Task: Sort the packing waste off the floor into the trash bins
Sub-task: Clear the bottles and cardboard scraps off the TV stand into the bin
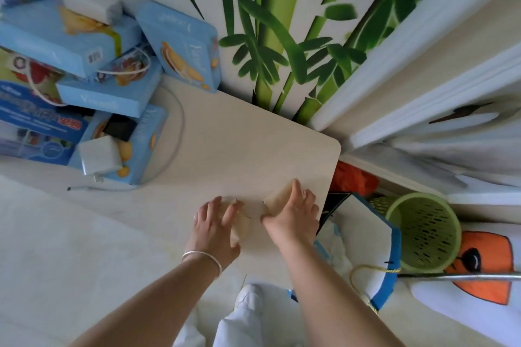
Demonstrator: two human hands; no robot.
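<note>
A crumpled piece of translucent beige plastic wrap [277, 196] lies on the pale table [239, 144], close to its front right corner. My left hand [215, 227] wears a silver bangle and grips the wrap's left end with curled fingers. My right hand [296, 213] covers and holds the right end. Both hands rest on the tabletop. A green perforated trash bin [423, 231] stands on the floor to the right, below the table's edge. Beside it stands a white paper bag with a blue rim [363, 236], with white waste inside.
Several blue biscuit boxes [174, 45] are piled on the table's left side with a white charger block [98, 155] and its cable. An orange bag [352, 177] lies by the table corner. A metal pole [462, 276] crosses low on the right. A bamboo-print wall stands behind.
</note>
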